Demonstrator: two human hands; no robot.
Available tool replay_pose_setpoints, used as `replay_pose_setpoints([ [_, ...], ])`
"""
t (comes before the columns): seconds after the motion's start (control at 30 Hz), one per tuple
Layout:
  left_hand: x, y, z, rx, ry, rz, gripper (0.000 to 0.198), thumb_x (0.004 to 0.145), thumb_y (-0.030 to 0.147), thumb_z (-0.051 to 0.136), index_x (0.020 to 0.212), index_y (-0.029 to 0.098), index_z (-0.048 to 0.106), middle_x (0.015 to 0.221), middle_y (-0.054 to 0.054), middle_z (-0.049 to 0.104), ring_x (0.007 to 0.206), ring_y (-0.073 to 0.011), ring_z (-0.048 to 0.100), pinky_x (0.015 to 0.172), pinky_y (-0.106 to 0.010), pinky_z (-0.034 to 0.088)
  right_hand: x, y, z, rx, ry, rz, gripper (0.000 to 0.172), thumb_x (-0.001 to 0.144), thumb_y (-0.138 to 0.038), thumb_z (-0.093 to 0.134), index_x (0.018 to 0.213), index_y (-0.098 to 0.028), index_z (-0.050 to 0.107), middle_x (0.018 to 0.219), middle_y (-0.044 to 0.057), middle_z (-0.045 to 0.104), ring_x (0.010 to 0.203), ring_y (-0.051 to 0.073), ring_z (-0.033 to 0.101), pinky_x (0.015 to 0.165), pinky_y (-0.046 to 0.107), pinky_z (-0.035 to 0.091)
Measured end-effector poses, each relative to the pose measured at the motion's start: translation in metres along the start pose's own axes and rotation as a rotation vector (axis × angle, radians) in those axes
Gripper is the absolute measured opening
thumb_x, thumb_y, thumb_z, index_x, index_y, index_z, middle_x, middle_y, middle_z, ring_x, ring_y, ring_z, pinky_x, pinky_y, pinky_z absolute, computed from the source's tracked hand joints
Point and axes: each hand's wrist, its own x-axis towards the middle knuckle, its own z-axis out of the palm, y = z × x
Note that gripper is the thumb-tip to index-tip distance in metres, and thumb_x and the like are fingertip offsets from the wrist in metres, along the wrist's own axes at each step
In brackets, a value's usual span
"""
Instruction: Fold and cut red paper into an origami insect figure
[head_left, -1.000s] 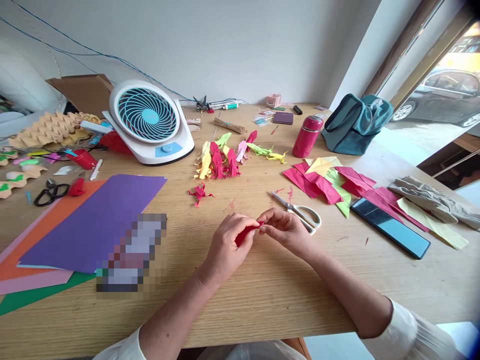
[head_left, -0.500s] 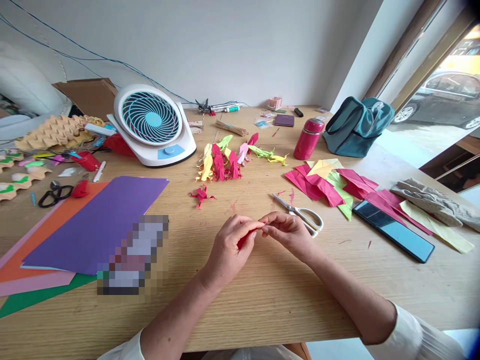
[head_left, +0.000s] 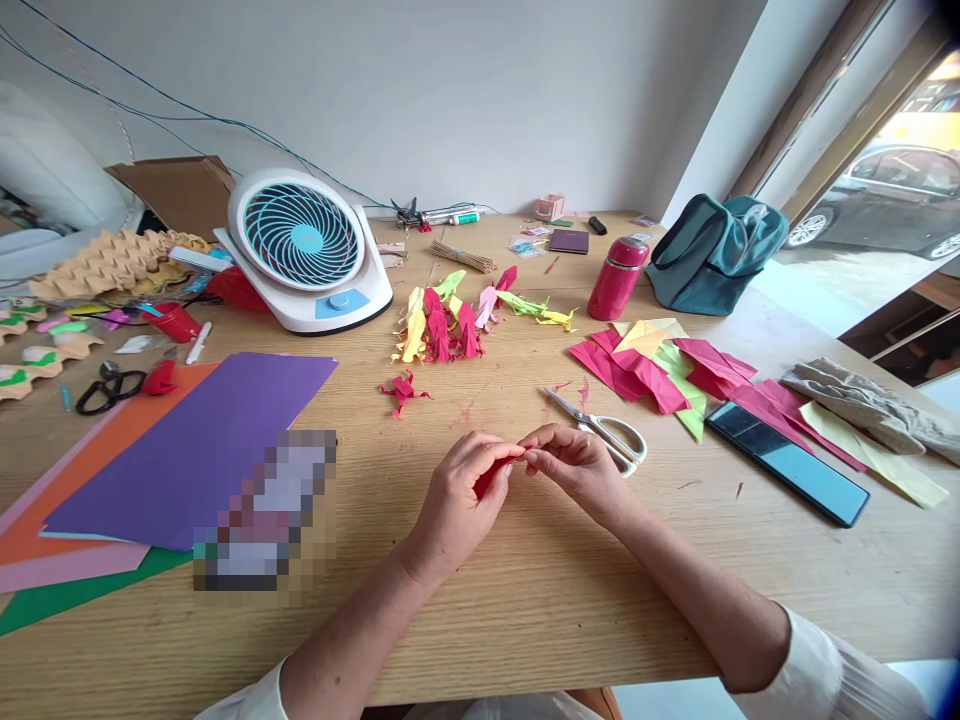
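Observation:
A small piece of folded red paper [head_left: 490,474] is mostly covered by my fingers. My left hand [head_left: 469,490] pinches it between thumb and fingers. At its right end, the thumb and forefinger of my right hand [head_left: 574,465] close on the tip. White-handled scissors [head_left: 616,440] lie just beyond my right hand, blades pointing away to the left. A red folded paper figure [head_left: 403,392] with thin limbs sits ahead of my left hand. Further back is a cluster of similar folded paper figures [head_left: 439,325] in red, yellow, green and pink.
Coloured paper sheets [head_left: 202,440] and a blurred-out item [head_left: 270,515] lie left, below a fan [head_left: 300,245]. To the right are loose red, green and yellow papers [head_left: 637,365], a phone [head_left: 787,460], a red flask [head_left: 618,278] and a teal bag [head_left: 712,255].
Both hands stay almost in place around the red paper, with only a tiny shift of the fingers. Everything else on the table is unchanged.

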Motion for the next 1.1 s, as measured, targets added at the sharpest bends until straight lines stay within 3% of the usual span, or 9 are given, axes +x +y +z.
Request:
replay_pose_setpoints([
  [0.67, 0.0006, 0.0017, 0.0034, -0.012, 0.03, -0.072, 0.016, 0.091, 0.007, 0.058, 0.094, 0.02, 0.066, 0.092, -0.003, 0.07, 0.086, -0.0146, 0.066, 0.08, -0.027, 0.052, -0.0016, -0.0017, 0.0026, -0.047, 0.056, -0.028, 0.037, 0.08, -0.054, 0.077, 0.08, -0.018, 0.07, 0.073, 0.003, 0.07, 0.067, 0.014, 0.063, 0.065, 0.028, 0.052],
  [0.87, 0.0001, 0.0007, 0.0028, -0.013, 0.034, -0.19, 0.016, 0.09, 0.01, 0.06, 0.1, 0.021, 0.066, 0.096, -0.003, 0.073, 0.085, -0.0151, 0.069, 0.078, -0.026, 0.054, -0.0043, -0.0026, 0.0045, -0.141, 0.062, -0.065, 0.034, 0.085, -0.052, 0.073, 0.082, -0.019, 0.069, 0.073, 0.003, 0.069, 0.067, 0.015, 0.063, 0.063, 0.028, 0.05],
  [1.1, 0.0043, 0.0028, -0.0006, -0.084, -0.046, -0.339, 0.009, 0.087, 0.015, 0.063, 0.088, 0.019, 0.071, 0.084, -0.002, 0.073, 0.075, -0.0141, 0.066, 0.071, -0.024, 0.052, -0.0078, -0.0011, 0.0036, -0.274, 0.071, -0.112, 0.024, 0.092, -0.042, 0.067, 0.086, -0.019, 0.068, 0.077, 0.003, 0.068, 0.07, 0.015, 0.063, 0.067, 0.028, 0.05],
])
